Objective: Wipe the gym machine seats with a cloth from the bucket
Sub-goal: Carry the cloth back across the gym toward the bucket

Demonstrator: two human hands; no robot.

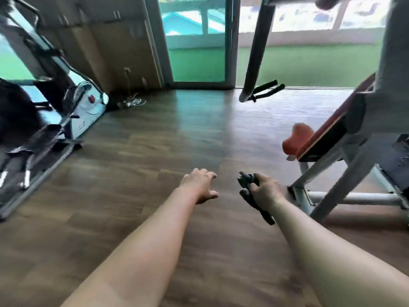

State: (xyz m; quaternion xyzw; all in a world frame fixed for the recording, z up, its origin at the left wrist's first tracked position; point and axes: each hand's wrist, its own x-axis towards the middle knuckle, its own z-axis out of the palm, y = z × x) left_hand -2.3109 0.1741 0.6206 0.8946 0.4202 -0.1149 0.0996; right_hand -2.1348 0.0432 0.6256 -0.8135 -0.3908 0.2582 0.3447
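Head camera looks forward and down over left hand [199, 185] and right hand [266, 191].
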